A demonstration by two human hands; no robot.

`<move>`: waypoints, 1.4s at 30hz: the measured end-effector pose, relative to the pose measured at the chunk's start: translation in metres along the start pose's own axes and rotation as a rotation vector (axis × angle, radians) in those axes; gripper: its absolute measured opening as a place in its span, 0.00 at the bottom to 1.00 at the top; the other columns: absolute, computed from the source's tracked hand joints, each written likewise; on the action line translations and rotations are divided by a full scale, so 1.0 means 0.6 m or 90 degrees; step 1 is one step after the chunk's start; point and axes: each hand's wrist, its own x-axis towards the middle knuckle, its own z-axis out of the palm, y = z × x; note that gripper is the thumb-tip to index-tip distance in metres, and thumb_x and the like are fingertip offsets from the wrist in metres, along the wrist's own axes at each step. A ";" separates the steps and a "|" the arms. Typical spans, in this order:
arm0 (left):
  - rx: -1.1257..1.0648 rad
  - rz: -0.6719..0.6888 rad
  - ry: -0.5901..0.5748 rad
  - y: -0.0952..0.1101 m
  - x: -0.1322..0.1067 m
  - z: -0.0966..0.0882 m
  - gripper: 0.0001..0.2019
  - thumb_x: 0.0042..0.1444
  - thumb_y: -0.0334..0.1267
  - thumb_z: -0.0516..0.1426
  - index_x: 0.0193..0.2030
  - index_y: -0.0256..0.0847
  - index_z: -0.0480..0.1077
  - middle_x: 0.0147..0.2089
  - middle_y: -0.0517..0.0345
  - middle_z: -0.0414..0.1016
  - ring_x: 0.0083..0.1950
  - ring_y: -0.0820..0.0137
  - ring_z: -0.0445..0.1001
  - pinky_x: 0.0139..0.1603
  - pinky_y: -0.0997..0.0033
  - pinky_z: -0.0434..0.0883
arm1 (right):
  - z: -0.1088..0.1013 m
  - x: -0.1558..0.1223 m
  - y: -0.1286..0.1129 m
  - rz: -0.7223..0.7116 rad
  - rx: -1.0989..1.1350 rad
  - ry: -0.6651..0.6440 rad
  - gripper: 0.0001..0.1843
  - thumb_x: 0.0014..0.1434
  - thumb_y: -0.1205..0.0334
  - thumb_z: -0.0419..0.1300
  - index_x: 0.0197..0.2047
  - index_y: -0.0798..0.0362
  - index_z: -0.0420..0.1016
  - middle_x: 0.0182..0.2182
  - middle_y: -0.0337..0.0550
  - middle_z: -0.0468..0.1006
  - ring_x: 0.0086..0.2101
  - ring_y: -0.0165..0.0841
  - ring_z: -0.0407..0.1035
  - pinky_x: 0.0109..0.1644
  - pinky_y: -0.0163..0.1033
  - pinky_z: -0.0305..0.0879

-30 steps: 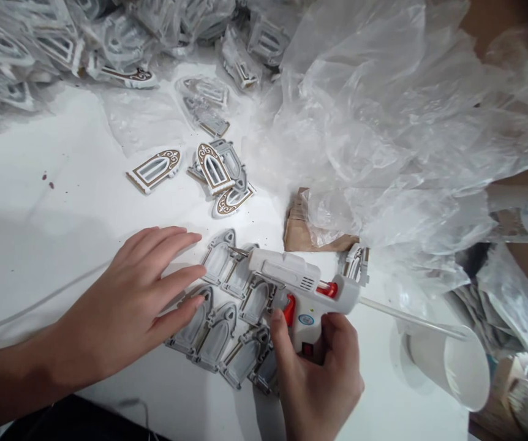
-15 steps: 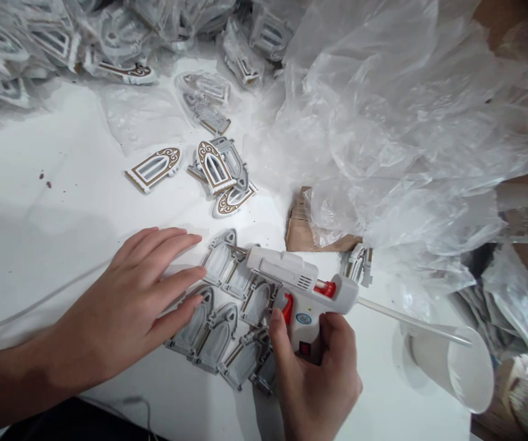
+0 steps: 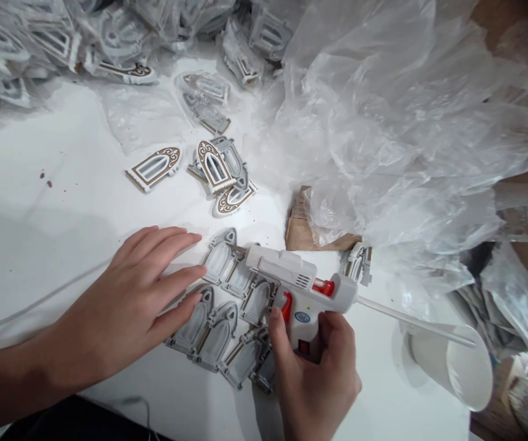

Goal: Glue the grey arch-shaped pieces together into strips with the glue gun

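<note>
My right hand point(image 3: 316, 373) is wrapped round the grip of a white glue gun point(image 3: 286, 266) with a red trigger, thumb close to the trigger. A long glue stick point(image 3: 411, 318) sticks out of its back end. The metal nozzle points left, at the tip area of a grey arched window piece point(image 3: 219, 257) lying face down. Several more such pieces point(image 3: 215, 337) lie in rows under and beside the gun. My left hand point(image 3: 147, 288) is spread flat at their left, holding nothing, with its fingertips at the edges of the nearest pieces.
Further back lie white and gold arched window pieces point(image 3: 154, 168), some stacked. Bagged pieces point(image 3: 121, 37) are heaped at the back left, clear plastic bags point(image 3: 383, 122) at the right. A cardboard piece point(image 3: 307, 226) and a white cup point(image 3: 452, 367) stand right of the gun.
The glue gun in my right hand has shifted very slightly left and up. My left hand and the window pieces look unmoved.
</note>
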 end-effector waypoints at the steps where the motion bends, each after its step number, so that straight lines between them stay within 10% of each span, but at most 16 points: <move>1: 0.001 0.001 0.000 0.000 0.000 0.000 0.10 0.63 0.36 0.56 0.51 0.44 0.69 0.64 0.52 0.62 0.66 0.58 0.60 0.65 0.48 0.61 | 0.000 0.000 0.000 -0.003 -0.003 0.006 0.28 0.52 0.40 0.65 0.39 0.58 0.68 0.29 0.41 0.71 0.21 0.20 0.60 0.24 0.25 0.58; 42: -0.001 0.010 0.008 -0.010 -0.009 0.004 0.12 0.63 0.39 0.56 0.53 0.47 0.71 0.64 0.54 0.61 0.67 0.61 0.58 0.66 0.53 0.60 | -0.004 0.006 0.001 0.057 0.049 -0.008 0.32 0.48 0.38 0.66 0.43 0.57 0.69 0.32 0.43 0.73 0.22 0.22 0.62 0.26 0.26 0.61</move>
